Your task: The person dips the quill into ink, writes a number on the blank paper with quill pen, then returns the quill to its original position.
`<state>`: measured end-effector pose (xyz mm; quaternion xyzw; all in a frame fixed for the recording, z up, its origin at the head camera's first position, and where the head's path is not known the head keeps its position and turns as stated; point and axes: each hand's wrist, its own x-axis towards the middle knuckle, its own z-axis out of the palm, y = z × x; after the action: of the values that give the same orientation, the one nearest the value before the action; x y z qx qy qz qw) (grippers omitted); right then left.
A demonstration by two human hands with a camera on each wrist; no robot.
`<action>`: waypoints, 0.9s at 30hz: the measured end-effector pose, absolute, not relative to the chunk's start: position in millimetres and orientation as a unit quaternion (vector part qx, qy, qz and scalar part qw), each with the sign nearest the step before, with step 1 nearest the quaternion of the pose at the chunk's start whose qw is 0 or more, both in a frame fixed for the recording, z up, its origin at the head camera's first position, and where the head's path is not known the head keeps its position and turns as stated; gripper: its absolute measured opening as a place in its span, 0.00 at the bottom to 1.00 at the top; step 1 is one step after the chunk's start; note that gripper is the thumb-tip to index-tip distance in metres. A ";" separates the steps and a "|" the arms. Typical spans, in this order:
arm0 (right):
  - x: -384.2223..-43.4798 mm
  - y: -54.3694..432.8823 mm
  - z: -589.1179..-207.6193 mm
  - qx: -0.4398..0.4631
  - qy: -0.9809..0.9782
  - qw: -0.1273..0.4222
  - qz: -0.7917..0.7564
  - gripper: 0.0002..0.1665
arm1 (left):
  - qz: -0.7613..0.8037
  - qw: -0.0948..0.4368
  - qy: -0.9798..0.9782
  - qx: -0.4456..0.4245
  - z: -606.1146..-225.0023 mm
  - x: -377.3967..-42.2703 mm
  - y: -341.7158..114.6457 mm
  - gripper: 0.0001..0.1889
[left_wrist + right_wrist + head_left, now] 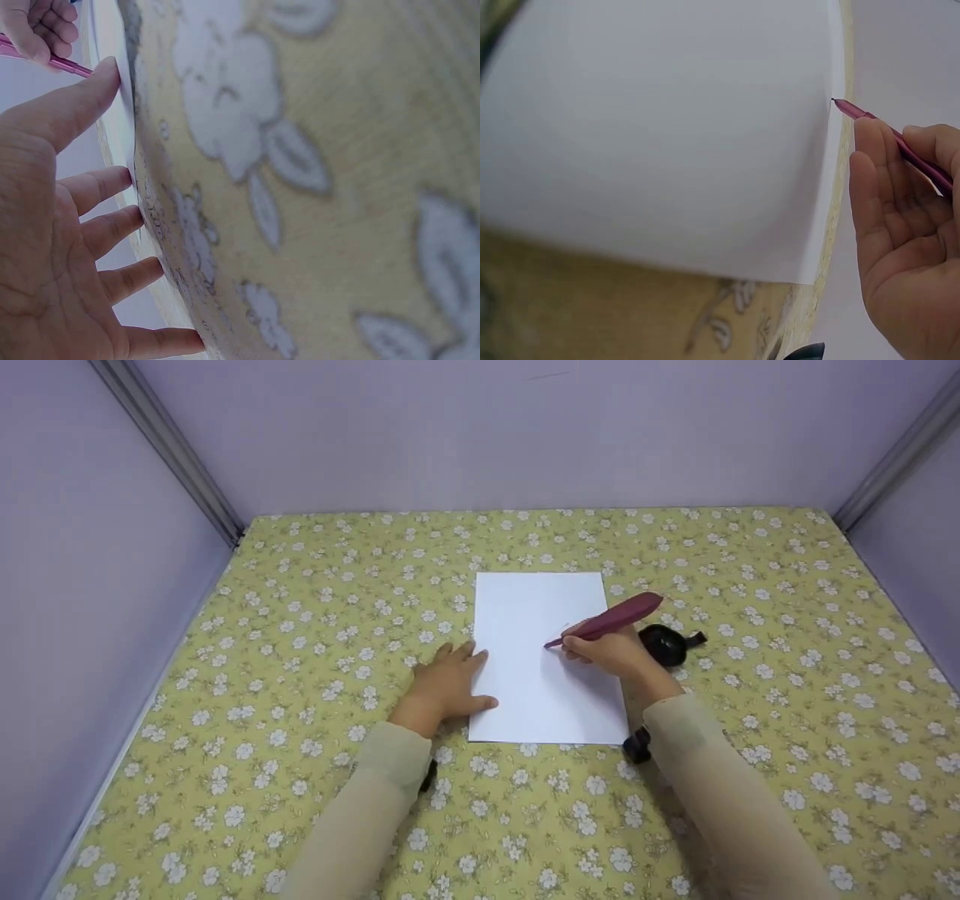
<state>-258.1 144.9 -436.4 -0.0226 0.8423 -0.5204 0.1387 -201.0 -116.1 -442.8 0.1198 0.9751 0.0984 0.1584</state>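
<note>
A sheet of white paper [525,690] lies on the flowered cloth. My right hand [611,649] pinches a maroon feather-shaped pen [622,613] between thumb and fingers. The pen's dark tip points down and left over the middle of the sheet; whether it touches the paper, I cannot tell. In the right wrist view the same pen [922,161] slants across the fingers of the right hand [911,240]. My left hand [446,686] is spread flat at the sheet's left edge, its thumb [82,105] and some fingertips on the paper.
Just right of the right hand sits a glossy black rounded object [664,646] with a short tab. A yellow cloth with white flowers [300,660] covers the table. Pale walls [480,442] stand behind and at both sides. Small black devices show at both wrists.
</note>
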 end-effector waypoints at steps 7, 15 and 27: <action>-253.9 143.2 -436.2 -0.040 0.841 0.148 -0.518 0.13 | 0.098 0.159 0.975 0.118 -443.7 -201.0 -115.7 0.43; -248.0 144.4 -435.4 -0.051 0.841 0.168 -0.512 0.13 | 0.096 0.164 0.976 0.111 -442.9 -201.4 -114.4 0.44; -238.9 146.2 -436.8 -0.083 0.841 0.190 -0.499 0.15 | 0.095 0.161 0.976 0.113 -443.0 -201.2 -114.0 0.44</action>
<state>-238.9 146.2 -436.8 -0.0833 0.8411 -0.4994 0.1901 -201.2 -114.0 -443.0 0.1129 0.9759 0.0952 0.1607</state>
